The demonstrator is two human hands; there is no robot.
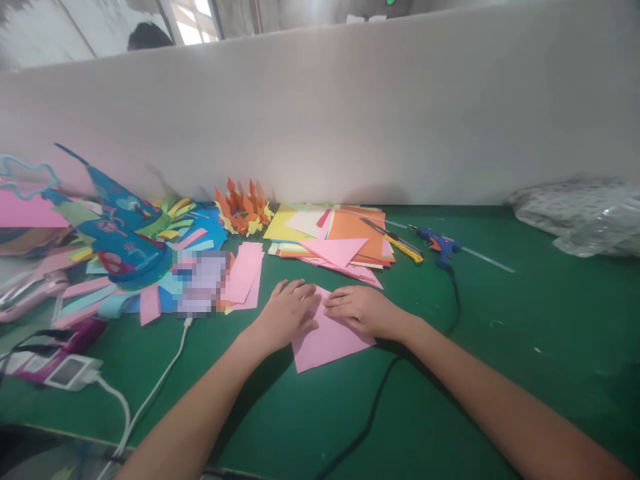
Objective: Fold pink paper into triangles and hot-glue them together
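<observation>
A pink sheet of paper (327, 343) lies on the green tabletop in front of me, one corner pointing away. My left hand (287, 313) rests on its left side, fingers stretched out and somewhat apart. On the right side, my right hand (363, 310) lies with its fingers extended over the paper. Both hands press on the sheet near its far corner, with their fingertips close together. Just beyond them, folded pink paper triangles (337, 252) lie on a stack of coloured paper (360, 227).
A yellow utility knife (407, 248) and a blue glue gun (437, 241) lie right of the stack; the gun's black cord (380, 400) runs toward me. An orange paper crown (245, 210), blue cone hats (125, 233), pink strips (244, 277) and a white cable (170, 367) are leftward.
</observation>
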